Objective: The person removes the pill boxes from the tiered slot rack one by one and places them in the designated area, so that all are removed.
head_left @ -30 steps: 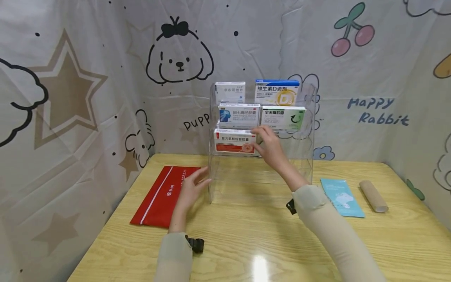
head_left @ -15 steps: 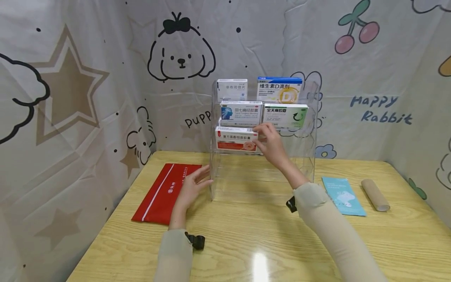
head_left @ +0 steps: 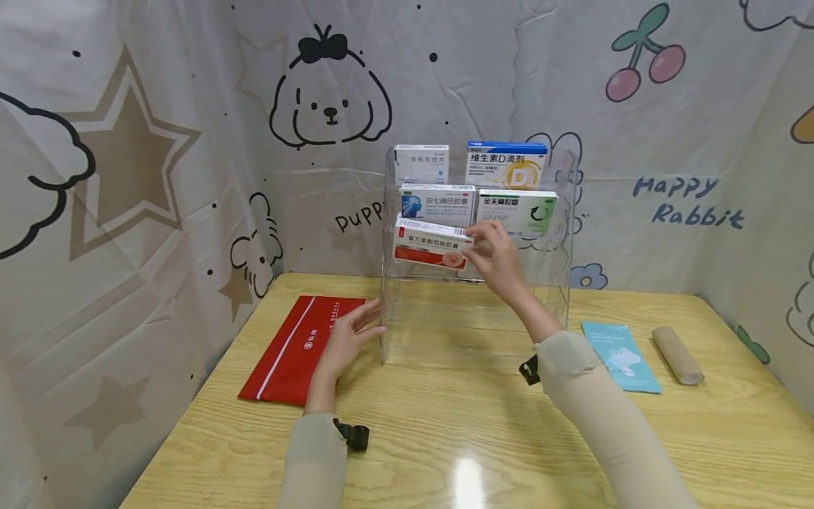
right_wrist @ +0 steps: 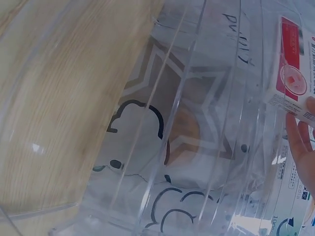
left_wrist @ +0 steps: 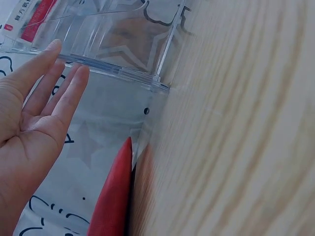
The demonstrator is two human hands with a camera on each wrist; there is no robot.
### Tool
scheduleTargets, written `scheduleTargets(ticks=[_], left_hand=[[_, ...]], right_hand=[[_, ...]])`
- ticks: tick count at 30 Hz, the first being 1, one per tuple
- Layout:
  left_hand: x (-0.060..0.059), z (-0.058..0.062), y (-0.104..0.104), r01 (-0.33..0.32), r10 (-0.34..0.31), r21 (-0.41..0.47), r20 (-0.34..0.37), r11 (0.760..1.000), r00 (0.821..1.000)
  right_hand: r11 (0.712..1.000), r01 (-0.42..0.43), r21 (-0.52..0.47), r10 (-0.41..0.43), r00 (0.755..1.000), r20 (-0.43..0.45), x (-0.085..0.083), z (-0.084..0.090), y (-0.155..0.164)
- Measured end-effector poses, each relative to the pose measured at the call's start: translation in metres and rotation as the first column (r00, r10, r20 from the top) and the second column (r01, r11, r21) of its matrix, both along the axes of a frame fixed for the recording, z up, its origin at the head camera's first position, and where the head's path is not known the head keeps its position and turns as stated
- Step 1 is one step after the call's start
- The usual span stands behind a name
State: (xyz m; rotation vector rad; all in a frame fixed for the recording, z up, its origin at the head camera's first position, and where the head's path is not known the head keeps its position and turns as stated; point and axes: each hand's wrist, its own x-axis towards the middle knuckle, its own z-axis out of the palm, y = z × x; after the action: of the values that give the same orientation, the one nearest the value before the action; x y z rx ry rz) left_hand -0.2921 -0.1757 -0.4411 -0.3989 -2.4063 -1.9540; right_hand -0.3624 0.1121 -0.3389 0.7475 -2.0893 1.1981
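My right hand (head_left: 499, 263) pinches the right end of a red-and-white medicine box (head_left: 429, 244) between thumb and fingers. Tilted, with its left end higher, the box is in front of the third tier of a clear acrylic display rack (head_left: 384, 332). The right wrist view shows fingertips at one end of this box (right_wrist: 294, 64). My left hand (head_left: 343, 348), fingers extended, is at the rack's lower left side; in the left wrist view its fingertips (left_wrist: 81, 73) meet or nearly meet the rack's edge.
On the upper tiers stand a white box (head_left: 422, 166), a blue-topped vitamin D box (head_left: 506, 166), a blue-and-white box (head_left: 437, 205) and a green-and-white box (head_left: 516, 211). A red pouch (head_left: 286, 353) lies left; a teal packet (head_left: 620, 357) and cardboard tube (head_left: 677, 355) lie right.
The red-and-white box has gone from level on its tier to tilted, its left end raised, with my right hand moving slightly right and holding it. My left hand stays by the rack.
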Motion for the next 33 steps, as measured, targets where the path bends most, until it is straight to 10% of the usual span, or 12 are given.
scheduleTargets(ticks=[14, 33], left_hand=[[0.001, 0.000, 0.000, 0.002, -0.002, -0.020, 0.006, 1.000, 1.000], [-0.003, -0.002, -0.002, -0.003, 0.003, -0.037, 0.010, 0.999, 1.000]], right_hand=[[0.988, 0.011, -0.155, -0.015, 1.000, -0.026, 0.005, 0.002, 0.013], [0.995, -0.055, -0.085, 0.056, 0.998, 0.008, 0.041, -0.020, 0.029]])
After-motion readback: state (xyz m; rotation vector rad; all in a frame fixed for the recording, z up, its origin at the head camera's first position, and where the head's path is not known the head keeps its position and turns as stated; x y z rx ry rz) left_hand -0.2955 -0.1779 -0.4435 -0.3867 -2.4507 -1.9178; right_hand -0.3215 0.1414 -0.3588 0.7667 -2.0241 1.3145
